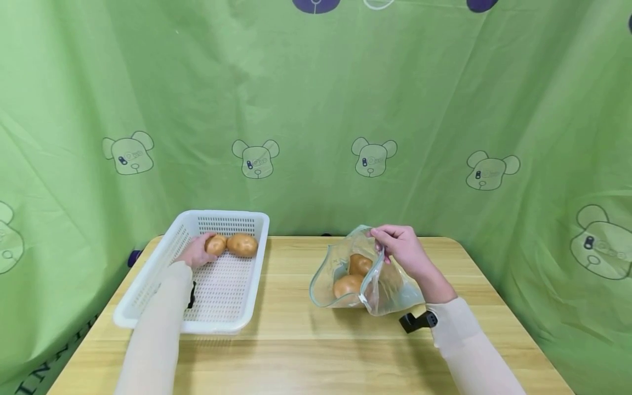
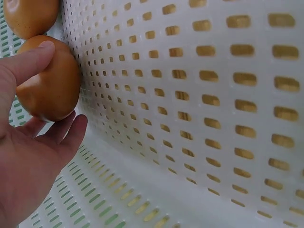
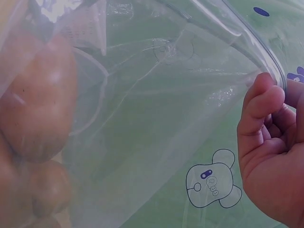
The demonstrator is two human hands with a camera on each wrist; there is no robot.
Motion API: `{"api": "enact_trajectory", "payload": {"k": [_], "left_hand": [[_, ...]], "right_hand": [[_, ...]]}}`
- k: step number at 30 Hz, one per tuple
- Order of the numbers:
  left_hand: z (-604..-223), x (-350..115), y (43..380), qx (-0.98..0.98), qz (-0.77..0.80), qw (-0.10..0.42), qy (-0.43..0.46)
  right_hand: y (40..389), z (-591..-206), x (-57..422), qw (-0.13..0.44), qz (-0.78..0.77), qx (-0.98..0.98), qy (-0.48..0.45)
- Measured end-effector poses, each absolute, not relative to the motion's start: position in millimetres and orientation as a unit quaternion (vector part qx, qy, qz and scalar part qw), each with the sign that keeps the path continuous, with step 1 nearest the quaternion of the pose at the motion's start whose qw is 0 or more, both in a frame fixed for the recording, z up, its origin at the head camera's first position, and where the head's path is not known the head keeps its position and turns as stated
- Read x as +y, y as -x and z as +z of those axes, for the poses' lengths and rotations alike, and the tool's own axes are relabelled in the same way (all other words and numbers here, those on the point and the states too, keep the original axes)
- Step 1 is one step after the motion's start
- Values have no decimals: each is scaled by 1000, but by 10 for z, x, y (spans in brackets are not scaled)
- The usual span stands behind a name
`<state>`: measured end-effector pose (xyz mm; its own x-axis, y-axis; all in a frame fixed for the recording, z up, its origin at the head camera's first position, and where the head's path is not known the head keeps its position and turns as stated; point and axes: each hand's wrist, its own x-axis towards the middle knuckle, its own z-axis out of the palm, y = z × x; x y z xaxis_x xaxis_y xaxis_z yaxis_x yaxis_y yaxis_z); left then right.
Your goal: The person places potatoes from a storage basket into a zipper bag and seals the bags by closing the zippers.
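Observation:
Inside the white basket, my left hand grips a smooth brown potato. The left wrist view shows the thumb on top of this potato and the fingers curled along its lower side. A second potato lies right against it. To the right, my right hand pinches the rim of a clear zip bag between thumb and fingers. The bag's mouth gapes toward the left, and potatoes lie inside. Through the plastic, the right wrist view shows these potatoes bunched together.
Both the basket and the bag are on a light wooden table. Behind and around it hangs a green curtain printed with bear heads. A black wrist camera mount juts from the right cuff, close to the bag's lower corner.

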<state>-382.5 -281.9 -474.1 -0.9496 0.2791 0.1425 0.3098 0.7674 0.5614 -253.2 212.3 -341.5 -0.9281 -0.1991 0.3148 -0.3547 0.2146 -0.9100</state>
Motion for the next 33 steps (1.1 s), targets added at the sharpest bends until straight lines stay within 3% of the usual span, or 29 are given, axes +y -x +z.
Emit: {"api": "enact_trajectory", "payload": {"k": [11,17,25,33], "left_hand": [[-4629,-2834,3738,-947,-290,-50,126],[-4574,-2783,3718,-940,-292,-51,167],[-4319,-2689,3667,-925,-330,-100,158],[-4084,-2554,3596,-905,-388,-85,151]], "right_hand": [[2539,-3417,2140,67,601,-776,-181],[2562,-3403,2153,73,596,-777,-188],[2542,-3407,2147,63,605,-771,-188],[2539,-3427,2145,64,608,-769,-188]]}}
